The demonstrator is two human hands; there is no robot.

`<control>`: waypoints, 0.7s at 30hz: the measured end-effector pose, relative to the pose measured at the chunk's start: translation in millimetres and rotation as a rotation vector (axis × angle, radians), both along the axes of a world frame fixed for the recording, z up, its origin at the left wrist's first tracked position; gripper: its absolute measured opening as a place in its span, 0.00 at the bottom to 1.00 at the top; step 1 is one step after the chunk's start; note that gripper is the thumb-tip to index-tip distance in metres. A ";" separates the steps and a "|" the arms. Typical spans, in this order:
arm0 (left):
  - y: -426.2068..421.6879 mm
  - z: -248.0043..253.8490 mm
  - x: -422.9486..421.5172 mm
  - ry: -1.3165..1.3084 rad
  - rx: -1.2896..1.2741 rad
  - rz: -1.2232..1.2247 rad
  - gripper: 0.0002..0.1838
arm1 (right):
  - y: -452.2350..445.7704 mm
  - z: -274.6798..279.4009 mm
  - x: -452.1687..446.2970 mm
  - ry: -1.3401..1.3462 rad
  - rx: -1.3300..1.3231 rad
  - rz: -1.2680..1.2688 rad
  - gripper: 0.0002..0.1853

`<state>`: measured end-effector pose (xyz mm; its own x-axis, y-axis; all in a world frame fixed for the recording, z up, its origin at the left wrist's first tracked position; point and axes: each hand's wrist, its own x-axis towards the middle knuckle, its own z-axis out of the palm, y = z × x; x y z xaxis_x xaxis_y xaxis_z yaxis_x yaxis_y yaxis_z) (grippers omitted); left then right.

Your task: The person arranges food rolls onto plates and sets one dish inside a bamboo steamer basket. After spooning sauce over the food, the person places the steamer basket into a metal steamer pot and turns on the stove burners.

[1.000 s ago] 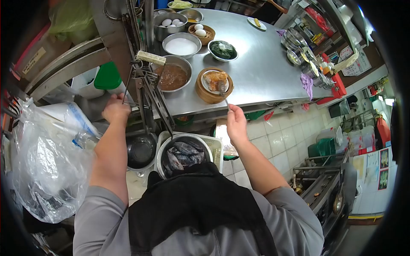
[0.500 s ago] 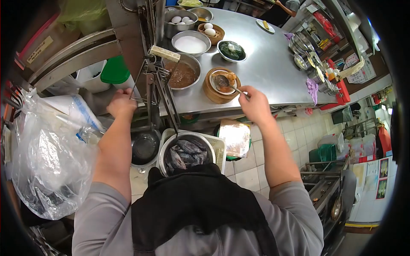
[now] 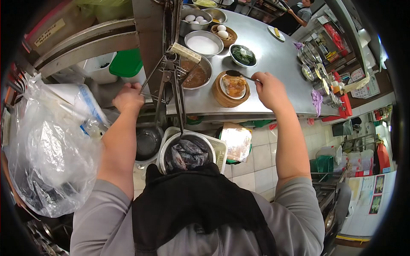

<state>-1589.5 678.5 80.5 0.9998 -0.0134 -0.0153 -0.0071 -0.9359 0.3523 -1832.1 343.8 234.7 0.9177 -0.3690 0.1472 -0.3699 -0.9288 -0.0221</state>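
Observation:
My right hand grips the handle of a metal spoon, whose bowl is over the far edge of a small dish of orange-brown food. That dish sits in a round bamboo steamer near the counter's front edge. Beside the rack of hanging wire tools, my left hand has its fingers curled at a thin metal rod; its grip is partly hidden. A pan of brown liquid stands left of the steamer, and a bowl of dark green leaves behind it.
Bowls of eggs and white contents stand at the back left of the steel counter. Below the counter is a pot of fish. A plastic bag hangs at left. Another person stands beyond the counter.
The spoon has moved from inside the dish to its far edge, with my right hand shifted away from me. The view has turned, so the counter appears further right. My left hand stays by the rack.

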 end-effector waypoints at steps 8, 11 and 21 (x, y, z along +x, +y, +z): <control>-1.3 7.0 -3.6 0.002 -0.009 0.009 0.12 | -6.1 -7.9 -5.3 -0.099 -0.023 0.022 0.10; -2.9 7.2 -3.1 0.012 -0.015 0.031 0.12 | -17.1 -15.0 -2.2 -0.054 -0.084 0.028 0.10; -2.8 -2.2 0.5 -0.032 -0.008 0.031 0.15 | -28.0 1.9 -7.1 -0.016 -0.083 0.048 0.11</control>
